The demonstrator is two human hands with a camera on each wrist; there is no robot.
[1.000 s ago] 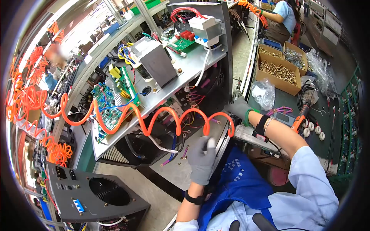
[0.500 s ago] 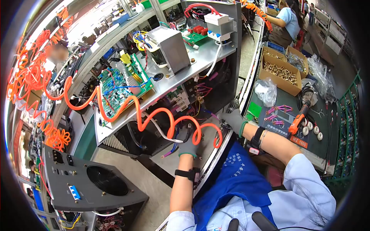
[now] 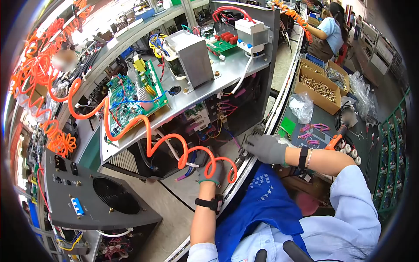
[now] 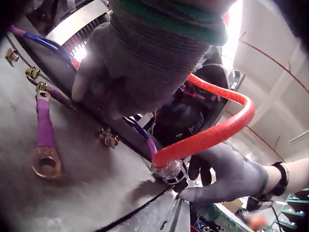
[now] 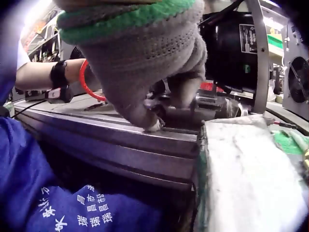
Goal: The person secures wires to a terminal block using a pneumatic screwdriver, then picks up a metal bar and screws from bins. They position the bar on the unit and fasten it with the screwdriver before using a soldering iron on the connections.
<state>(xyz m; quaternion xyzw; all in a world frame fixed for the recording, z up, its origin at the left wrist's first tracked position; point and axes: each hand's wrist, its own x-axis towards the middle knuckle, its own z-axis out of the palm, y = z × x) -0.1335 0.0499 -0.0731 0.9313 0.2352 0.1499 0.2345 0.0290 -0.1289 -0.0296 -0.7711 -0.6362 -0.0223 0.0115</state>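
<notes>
Head view: right hand (image 3: 265,149) is gripping a hose-end tool (image 4: 169,172) at the bench edge (image 5: 111,141); left hand (image 4: 145,67) is hanging near cable ends (image 3: 181,177), grasp indiscernible; good handling is likely requiring clear orange hose (image 4: 207,139).

This looks like an electronics assembly workshop, with a bare circuit board (image 3: 126,101), coiled hose (image 3: 147,135), box (image 3: 334,106) of bolts (image 3: 320,87) and another worker (image 3: 329,32).

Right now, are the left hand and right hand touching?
Apart. The left wrist view shows a plain gap, with an orange hose running between the left hand and the right hand.
</notes>
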